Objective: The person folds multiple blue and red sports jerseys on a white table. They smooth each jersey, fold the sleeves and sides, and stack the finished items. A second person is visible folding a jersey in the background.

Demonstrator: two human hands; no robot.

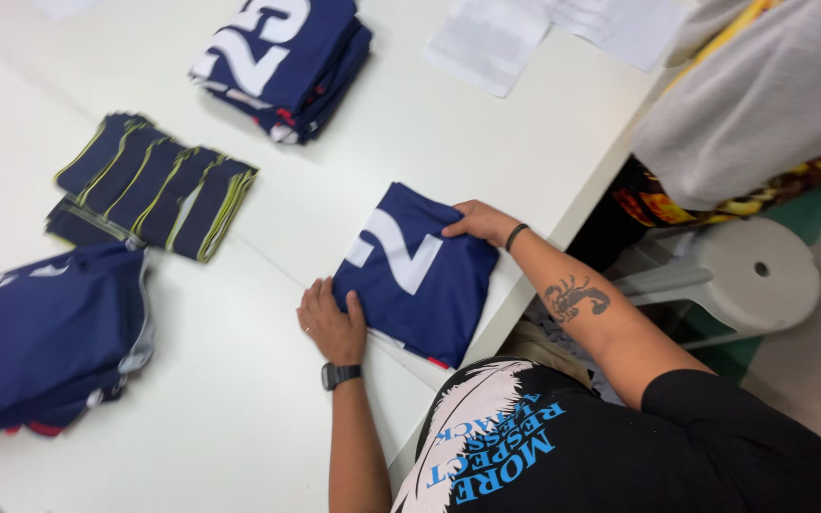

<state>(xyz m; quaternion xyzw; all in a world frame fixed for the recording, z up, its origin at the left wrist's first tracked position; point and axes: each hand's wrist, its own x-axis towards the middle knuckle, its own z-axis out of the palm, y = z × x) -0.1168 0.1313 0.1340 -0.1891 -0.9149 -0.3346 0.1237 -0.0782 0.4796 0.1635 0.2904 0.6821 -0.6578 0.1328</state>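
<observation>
We press a folded navy garment (417,275) with a large white numeral flat on the white table (239,399), close to the table's near edge. Our left hand (333,321) lies on its lower left corner, fingers stretched almost straight and resting on the cloth rather than closed around it; a black watch (340,374) sits on that wrist. Our right hand (480,221) rests on the upper right corner, fingers curled lightly over the fold, touching the fabric; whether they pinch it we cannot tell. Farther out lie a fanned row of dark pieces with yellow-green edging (154,185), a stack of folded navy garments (282,62) at the far side, a loose navy pile (45,332) at the left, and white papers (491,38). Beside the table stands a white stool (757,275).
</observation>
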